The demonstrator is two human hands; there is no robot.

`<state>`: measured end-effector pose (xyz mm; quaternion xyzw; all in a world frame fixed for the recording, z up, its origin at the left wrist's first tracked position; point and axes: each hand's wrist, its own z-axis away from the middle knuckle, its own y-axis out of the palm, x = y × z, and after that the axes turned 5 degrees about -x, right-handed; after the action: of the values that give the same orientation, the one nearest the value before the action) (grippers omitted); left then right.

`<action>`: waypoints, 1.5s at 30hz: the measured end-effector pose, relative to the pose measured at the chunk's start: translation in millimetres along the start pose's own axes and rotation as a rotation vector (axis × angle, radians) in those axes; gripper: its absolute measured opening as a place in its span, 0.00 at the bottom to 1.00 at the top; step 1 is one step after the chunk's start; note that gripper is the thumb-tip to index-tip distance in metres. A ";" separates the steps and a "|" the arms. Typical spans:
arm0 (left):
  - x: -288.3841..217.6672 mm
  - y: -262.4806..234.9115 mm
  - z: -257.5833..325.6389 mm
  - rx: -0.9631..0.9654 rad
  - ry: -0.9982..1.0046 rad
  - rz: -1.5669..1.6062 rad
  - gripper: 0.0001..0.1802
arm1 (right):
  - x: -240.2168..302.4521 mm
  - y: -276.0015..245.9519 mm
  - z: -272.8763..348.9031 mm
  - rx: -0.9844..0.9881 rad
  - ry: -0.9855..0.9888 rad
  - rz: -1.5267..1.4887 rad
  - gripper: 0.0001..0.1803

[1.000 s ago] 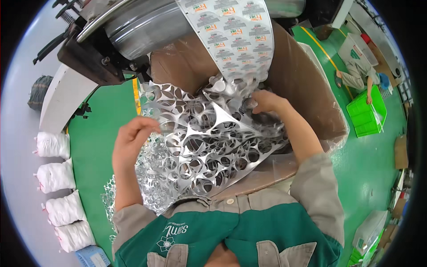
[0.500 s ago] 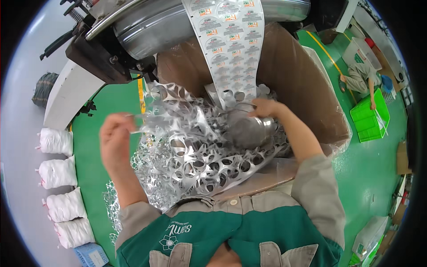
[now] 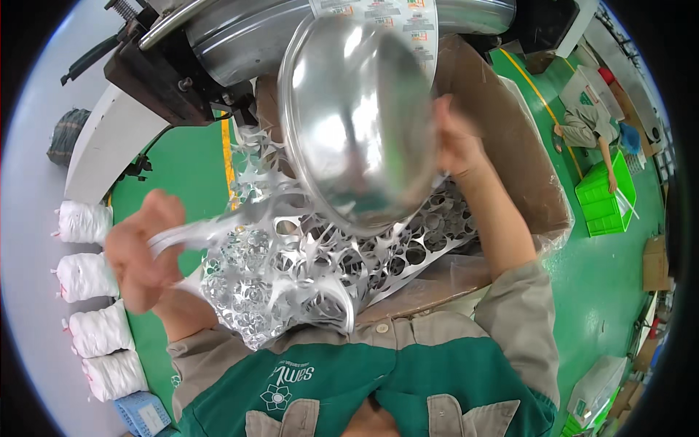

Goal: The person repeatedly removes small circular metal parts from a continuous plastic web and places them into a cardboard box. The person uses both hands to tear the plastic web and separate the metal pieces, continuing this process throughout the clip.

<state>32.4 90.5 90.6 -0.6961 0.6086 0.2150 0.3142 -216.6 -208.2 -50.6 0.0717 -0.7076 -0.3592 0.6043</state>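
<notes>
Silver foil web (image 3: 320, 269), punched full of round holes, lies crumpled over the open cardboard box (image 3: 524, 153). Left hand (image 3: 142, 251) is closed on a twisted strip at the web's left edge. Right hand (image 3: 455, 142) grips a smooth, shiny foil sheet (image 3: 357, 124) raised above the box.

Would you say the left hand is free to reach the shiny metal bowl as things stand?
Probably not at once: the left hand is closed on a strip of the punched foil sheet, while the right hand holds up the bowl.
</notes>
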 end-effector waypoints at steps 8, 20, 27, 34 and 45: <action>-107.0 -127.8 144.6 -1.142 -0.059 -0.334 0.09 | -27.9 -55.6 -7.4 -0.259 0.445 1.209 0.29; 30.3 -9.1 32.0 -0.244 -0.453 -0.945 0.23 | -15.6 -55.2 -0.4 -0.084 0.395 1.757 0.20; 143.4 39.4 56.1 0.476 -0.518 -1.252 0.44 | 24.0 -44.2 -13.1 -0.174 -0.211 -0.006 0.35; 151.9 36.4 53.5 0.486 -0.577 -1.070 0.22 | -93.5 -147.4 -6.7 -0.587 0.706 1.241 0.27; 39.7 46.8 22.4 0.188 -0.517 -0.741 0.19 | 61.9 4.5 7.7 -0.237 -0.219 0.531 0.26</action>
<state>-5.1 75.0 39.4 -0.7589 0.2373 0.1987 0.5729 -238.1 -234.9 1.8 -0.2258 -0.7158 -0.2746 0.6011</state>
